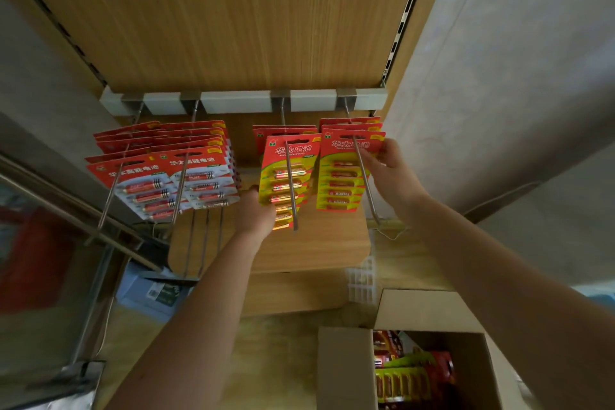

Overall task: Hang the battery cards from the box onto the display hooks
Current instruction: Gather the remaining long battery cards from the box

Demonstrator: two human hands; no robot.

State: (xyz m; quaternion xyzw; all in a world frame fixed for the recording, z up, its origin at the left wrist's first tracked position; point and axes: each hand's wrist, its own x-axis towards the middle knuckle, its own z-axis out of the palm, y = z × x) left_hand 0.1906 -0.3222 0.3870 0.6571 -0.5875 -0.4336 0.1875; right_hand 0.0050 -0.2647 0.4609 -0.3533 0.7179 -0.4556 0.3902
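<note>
Several steel display hooks stick out from a white rail [239, 100] on a wooden back panel. The two left hooks carry red battery cards [196, 173]. On the third hook [293, 196] hangs a yellow-green battery card [286, 176]; my left hand [258, 213] grips its lower left edge. On the fourth hook [364, 176] hangs another yellow-green card [342, 176], with more cards behind it. My right hand [386, 163] pinches that card's upper right edge. An open cardboard box [346, 369] at the lower right holds more battery cards [406, 379].
A wooden shelf [299, 250] lies below the hooks. A metal rack frame [100, 236] stands on the left, a grey wall on the right. A white plastic grid [362, 280] sits behind the box.
</note>
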